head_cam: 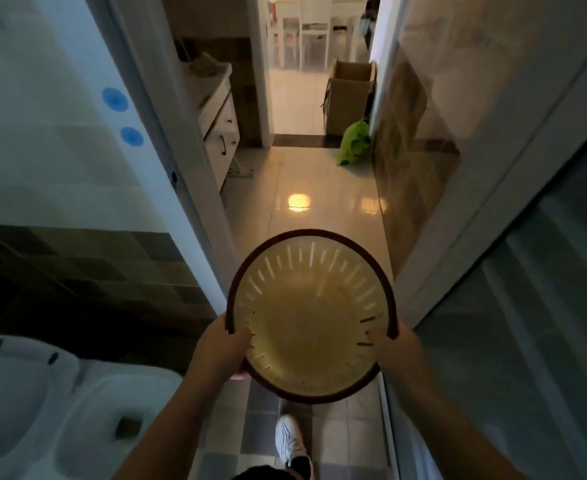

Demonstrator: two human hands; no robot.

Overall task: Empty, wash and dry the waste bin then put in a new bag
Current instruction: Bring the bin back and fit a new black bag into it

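Observation:
A round cream waste bin (311,323) with slotted walls and a dark brown rim is held up in front of me, its open mouth facing me and nothing inside. My left hand (221,348) grips the rim on the left, thumb inside the bin. My right hand (394,348) grips the rim on the right the same way. The bin hangs above the floor in a bathroom doorway.
A white toilet (43,410) stands at lower left. A sliding glass door (527,306) is on the right. Ahead is a glossy tiled corridor with a white cabinet (221,133), a cardboard box (349,95) and a green bag (354,143). My white shoe (290,441) is below.

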